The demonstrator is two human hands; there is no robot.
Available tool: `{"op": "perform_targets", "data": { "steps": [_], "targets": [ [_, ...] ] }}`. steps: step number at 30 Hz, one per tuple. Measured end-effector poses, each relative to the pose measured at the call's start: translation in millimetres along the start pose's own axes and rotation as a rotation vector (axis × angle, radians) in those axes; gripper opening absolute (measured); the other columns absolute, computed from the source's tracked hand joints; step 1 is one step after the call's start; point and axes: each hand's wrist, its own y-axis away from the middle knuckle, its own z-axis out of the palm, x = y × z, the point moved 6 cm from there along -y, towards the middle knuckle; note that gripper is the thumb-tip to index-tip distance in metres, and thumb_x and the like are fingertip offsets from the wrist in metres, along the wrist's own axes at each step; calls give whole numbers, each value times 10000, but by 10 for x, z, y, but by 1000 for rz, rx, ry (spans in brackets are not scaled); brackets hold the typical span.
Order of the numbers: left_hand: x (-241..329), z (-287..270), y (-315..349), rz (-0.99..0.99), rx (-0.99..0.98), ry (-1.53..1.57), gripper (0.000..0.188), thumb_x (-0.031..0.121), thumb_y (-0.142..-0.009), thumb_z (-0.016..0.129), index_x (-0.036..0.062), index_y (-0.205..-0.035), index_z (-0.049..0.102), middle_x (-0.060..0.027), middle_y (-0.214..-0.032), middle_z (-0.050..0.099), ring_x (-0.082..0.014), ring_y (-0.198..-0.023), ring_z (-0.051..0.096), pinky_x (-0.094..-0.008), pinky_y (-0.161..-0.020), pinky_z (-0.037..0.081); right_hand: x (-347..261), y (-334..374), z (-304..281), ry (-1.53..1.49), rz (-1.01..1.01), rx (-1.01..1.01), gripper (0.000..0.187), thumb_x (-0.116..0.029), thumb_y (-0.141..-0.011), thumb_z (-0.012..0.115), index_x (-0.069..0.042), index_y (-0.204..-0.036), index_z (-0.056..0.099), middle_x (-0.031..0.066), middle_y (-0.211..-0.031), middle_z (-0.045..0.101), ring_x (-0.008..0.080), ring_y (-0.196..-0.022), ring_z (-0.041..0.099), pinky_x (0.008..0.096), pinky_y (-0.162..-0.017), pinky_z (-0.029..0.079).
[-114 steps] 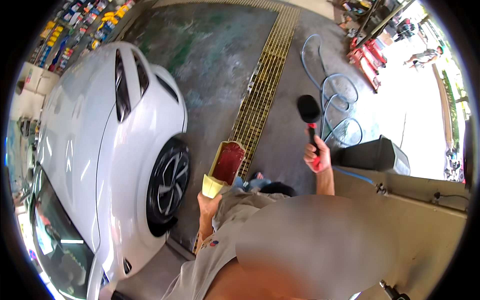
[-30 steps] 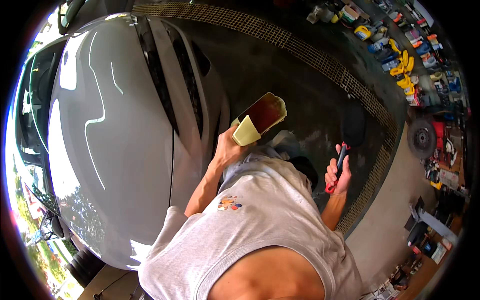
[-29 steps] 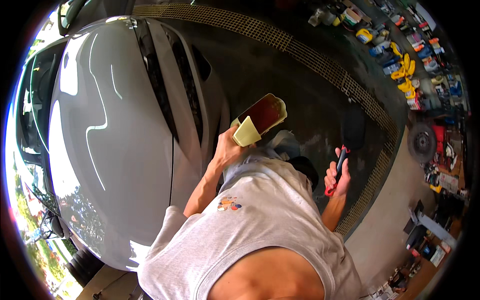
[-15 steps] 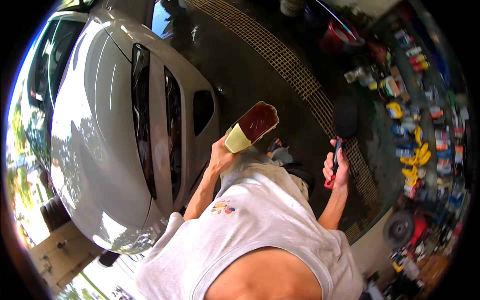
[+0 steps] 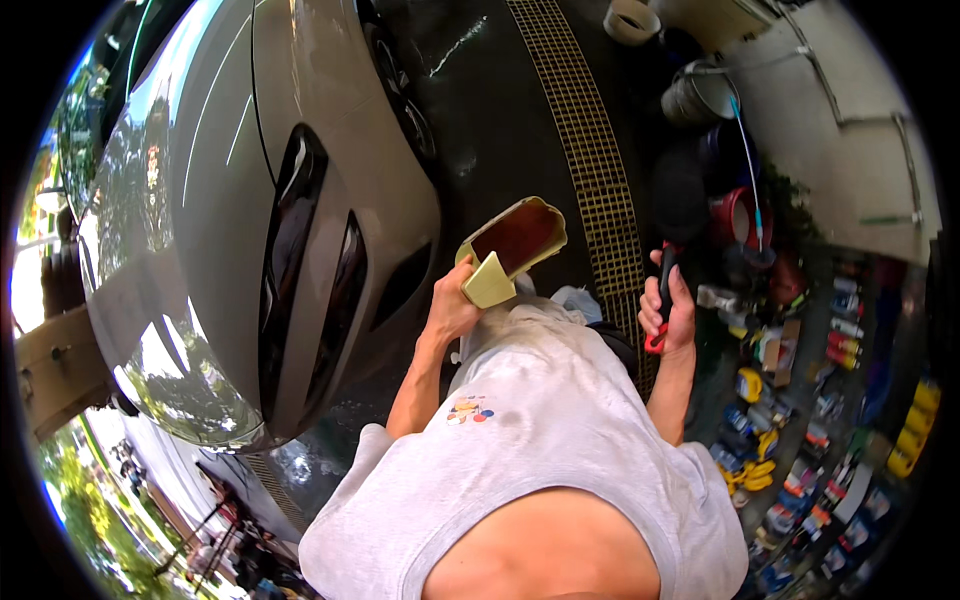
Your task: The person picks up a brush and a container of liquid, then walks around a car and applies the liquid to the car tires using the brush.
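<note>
Container (image 5: 490,281) in left fingers (image 5: 454,279); black-headed tool (image 5: 680,196) in right fingers (image 5: 651,300).

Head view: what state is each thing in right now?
Pale-yellow container: held, open-topped, reddish inside.
Black-headed tool: held, head pointing away.
Left grip: closed on the container.
Right grip: closed on the tool.
Car hood: closed.
Drain grate: set in floor.
Grey bucket: open-topped.

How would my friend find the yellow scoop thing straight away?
Start at the big shiny car on the left, then look just right of its front, to the left hand. That hand grips the yellow scoop, whose inside is dark red. Other yellow things lie farther right, but this is the only one in a hand; the right hand holds a black-and-red tool.
</note>
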Motion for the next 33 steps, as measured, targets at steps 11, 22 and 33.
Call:
{"op": "perform_targets", "data": {
  "steps": [11, 22, 33],
  "targets": [
    [-412, 513, -1694, -226, 310, 55, 447, 68, -771, 821, 37, -1190, 671, -181, -1121, 716, -324, -1051, 711, -363, -872, 541, -1225, -2369, -334, 221, 266, -20, 396, -387, -1081, 498, -121, -1374, 519, 6, -677, 448, 92, -448, 431, 253, -387, 384],
    [-1041, 1823, -2038, -557, 859, 461, 504, 13, -745, 710, 24, -1247, 663, -123, -1037, 747, -189, -957, 708, -334, -833, 550, -1952, -5353, 661, 878, 497, -217, 312, -319, -1044, 595, -123, -1278, 531, 7, -758, 544, 96, -516, 499, 246, -422, 400],
    [-2717, 2708, -2381, -809, 1018, 415, 478, 129, -726, 703, 17, -1189, 661, -150, -1041, 743, -282, -973, 722, -376, -824, 549, 128, -6709, 705, 968, 804, -320, 416, -545, -1053, 471, -140, -1134, 513, 18, -666, 492, 125, -444, 433, 279, -392, 357]
  ]
}}
